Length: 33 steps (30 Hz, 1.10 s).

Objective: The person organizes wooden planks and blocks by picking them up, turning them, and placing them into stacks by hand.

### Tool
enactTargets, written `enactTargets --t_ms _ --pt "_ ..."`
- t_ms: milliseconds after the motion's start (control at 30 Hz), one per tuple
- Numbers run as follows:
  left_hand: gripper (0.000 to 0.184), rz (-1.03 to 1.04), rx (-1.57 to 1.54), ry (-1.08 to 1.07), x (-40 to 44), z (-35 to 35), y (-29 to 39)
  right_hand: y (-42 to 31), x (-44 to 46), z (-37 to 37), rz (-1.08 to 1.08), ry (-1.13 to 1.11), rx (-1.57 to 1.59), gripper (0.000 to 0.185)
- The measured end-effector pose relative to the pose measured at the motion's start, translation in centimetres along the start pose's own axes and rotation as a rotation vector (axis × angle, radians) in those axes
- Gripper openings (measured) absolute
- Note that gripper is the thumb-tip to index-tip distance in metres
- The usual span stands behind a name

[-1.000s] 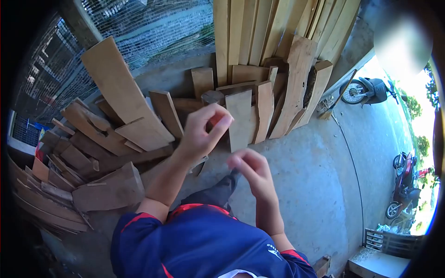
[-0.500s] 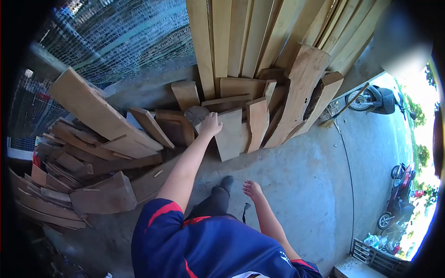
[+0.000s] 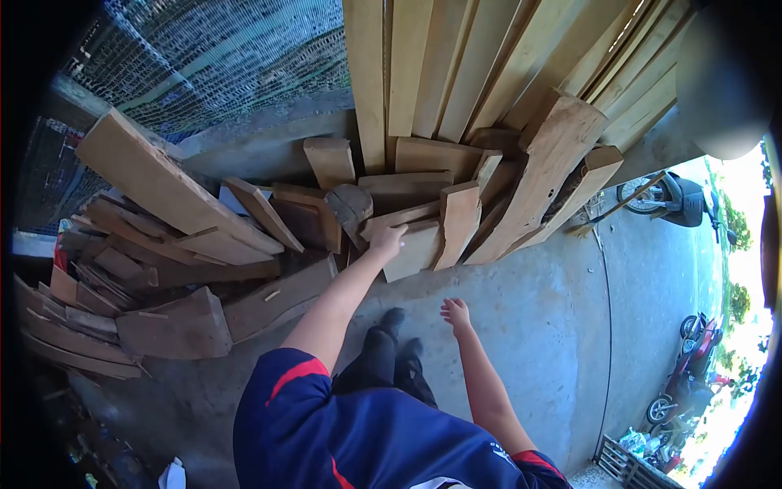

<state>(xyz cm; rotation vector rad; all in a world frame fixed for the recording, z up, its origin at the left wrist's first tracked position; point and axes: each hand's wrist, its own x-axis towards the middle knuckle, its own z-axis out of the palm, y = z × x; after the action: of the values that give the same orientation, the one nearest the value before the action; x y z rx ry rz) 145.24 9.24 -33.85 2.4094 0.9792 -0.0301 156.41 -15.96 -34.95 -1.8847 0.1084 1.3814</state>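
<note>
Pale wood: your left hand [image 3: 387, 242] meets the board's [image 3: 414, 250] upper edge (can't tell if it's pinching); your right hand [image 3: 456, 313], fingers loosely spread, hovers above the floor [image 3: 513, 326].

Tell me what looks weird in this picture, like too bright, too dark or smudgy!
Head view: white glare outside swallows detail beyond the scooter; head view: a pale, blurry smudge at upper right, next to the tall planks; head view: black, rounded corners, maybe from a wide lens; head view: the floor gets very dark at lower left.
</note>
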Motion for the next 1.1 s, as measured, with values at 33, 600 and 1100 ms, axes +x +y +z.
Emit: enactTargets --t_ms 33,600,1100 --pt "0.038 -0.034 -0.015 -0.044 -0.9 0.1 0.9 0.5 1.0 -0.1 -0.074 -0.004 -0.065 0.024" --pt "0.034 0.137 -0.049 0.158 -16.8 -15.4 12.1 -4.7 -3.4 0.3 -0.783 -0.227 -0.401 0.082" --pt "0.039 0.195 0.198 0.153 -28.4 -30.8 18.6 -7.1 -19.2 7.0 -1.477 -0.191 0.15 0.027"
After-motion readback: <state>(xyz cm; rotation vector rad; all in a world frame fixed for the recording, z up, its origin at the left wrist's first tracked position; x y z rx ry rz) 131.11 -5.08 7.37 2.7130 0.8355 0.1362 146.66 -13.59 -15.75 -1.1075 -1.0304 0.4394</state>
